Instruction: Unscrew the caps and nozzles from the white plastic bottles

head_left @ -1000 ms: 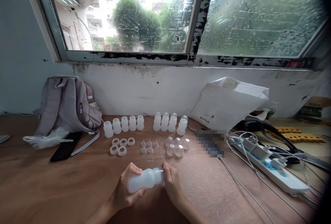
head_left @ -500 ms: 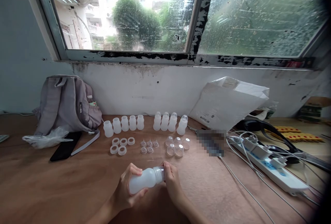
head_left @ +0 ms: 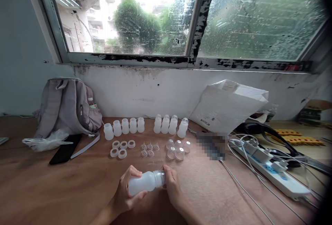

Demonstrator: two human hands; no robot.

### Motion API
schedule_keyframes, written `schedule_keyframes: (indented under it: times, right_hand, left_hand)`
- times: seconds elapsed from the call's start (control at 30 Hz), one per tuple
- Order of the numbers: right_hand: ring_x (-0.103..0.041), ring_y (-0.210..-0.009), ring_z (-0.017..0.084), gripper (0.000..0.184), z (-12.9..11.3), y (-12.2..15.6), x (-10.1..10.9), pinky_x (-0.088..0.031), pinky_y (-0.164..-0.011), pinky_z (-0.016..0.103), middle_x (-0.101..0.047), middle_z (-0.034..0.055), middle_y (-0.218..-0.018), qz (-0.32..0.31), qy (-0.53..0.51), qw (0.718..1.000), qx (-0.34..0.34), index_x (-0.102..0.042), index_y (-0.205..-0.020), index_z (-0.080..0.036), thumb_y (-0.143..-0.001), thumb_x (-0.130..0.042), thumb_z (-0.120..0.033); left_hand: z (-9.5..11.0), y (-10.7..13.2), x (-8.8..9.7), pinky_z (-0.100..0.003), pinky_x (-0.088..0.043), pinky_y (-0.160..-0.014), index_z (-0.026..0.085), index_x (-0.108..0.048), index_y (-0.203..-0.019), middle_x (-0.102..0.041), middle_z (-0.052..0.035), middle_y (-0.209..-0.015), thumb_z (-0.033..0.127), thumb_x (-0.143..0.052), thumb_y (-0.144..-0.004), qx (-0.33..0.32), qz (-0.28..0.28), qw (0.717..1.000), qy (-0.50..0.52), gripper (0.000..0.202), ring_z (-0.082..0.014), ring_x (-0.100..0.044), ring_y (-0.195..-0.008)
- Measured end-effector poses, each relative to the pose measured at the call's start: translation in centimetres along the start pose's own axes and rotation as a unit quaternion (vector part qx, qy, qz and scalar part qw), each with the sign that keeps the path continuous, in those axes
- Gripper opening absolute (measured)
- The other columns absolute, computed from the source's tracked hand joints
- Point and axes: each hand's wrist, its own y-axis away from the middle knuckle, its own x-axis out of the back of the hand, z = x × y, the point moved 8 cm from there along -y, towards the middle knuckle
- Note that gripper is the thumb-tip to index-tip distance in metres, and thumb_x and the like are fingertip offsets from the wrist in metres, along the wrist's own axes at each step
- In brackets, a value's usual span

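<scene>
The bottle (head_left: 144, 182) was held sideways, its long axis running left to right; the left hand (head_left: 124, 189) grasped its base end; the right hand (head_left: 172, 184) pinched its clear cap (head_left: 159, 178)

Milky-white bottle (head_left: 142, 183), reddish-brown table (head_left: 64, 190), mauve-grey backpack (head_left: 55, 109), green trees (head_left: 137, 24), red-dotted yellow strips (head_left: 298, 139)

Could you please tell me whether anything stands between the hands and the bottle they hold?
Nothing visible does: the left hand grips the frosted bottle, and the right hand grips its clear end.
</scene>
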Motion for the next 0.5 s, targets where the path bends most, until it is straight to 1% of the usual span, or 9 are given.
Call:
schedule_keyframes:
  times: [0.13,0.23,0.33,0.5]
  right_hand:
    - [-0.040,-0.044,0.010,0.033,-0.3,0.0,0.2,-0.032,-0.038,0.020,-0.040,-0.0041,-0.048,0.014,-0.007,1.000,0.013,-0.042,-0.056,-0.018,-0.075,-0.037,-0.045]
    - [-0.039,-0.043,0.010,0.032,0.1,-0.1,0.3,-0.031,-0.037,0.020,-0.039,-0.0044,-0.048,0.025,-0.024,0.999,-0.014,-0.043,-0.056,-0.018,-0.074,-0.037,-0.044]
    - [-0.038,-0.042,0.010,0.032,0.1,-0.3,0.3,-0.030,-0.036,0.019,-0.039,-0.0044,-0.046,0.030,-0.033,0.999,-0.017,-0.042,-0.054,-0.018,-0.074,-0.037,-0.043]
    - [-0.037,-0.040,0.009,0.029,0.2,-0.3,0.4,-0.029,-0.035,0.020,-0.039,-0.0051,-0.044,0.041,-0.027,0.998,-0.037,-0.041,-0.052,-0.019,-0.072,-0.038,-0.040]
  left_hand:
    - [0.0,0.0,-0.1,-0.032,-0.044,-0.069,0.020,-0.040,-0.093,-0.046,-0.0038,-0.086,0.019,-0.061,-0.062,-0.006,-0.001,1.000,-0.003,0.036,-0.0183,-0.052,-0.081]
    - [0.1,0.0,-0.2,-0.031,-0.045,-0.065,0.020,-0.040,-0.092,-0.046,-0.0037,-0.085,0.020,-0.060,-0.063,-0.001,0.001,1.000,-0.008,0.036,-0.0172,-0.052,-0.077]
    - [0.4,0.1,-0.3,-0.029,-0.046,-0.064,0.020,-0.039,-0.092,-0.047,-0.0039,-0.085,0.019,-0.061,-0.063,-0.006,-0.003,1.000,-0.029,0.037,-0.0165,-0.053,-0.074]
    - [1.1,0.2,-0.5,-0.028,-0.047,-0.064,0.020,-0.038,-0.095,-0.049,-0.0048,-0.087,0.018,-0.061,-0.063,-0.037,-0.009,0.996,-0.078,0.039,-0.0163,-0.055,-0.075]
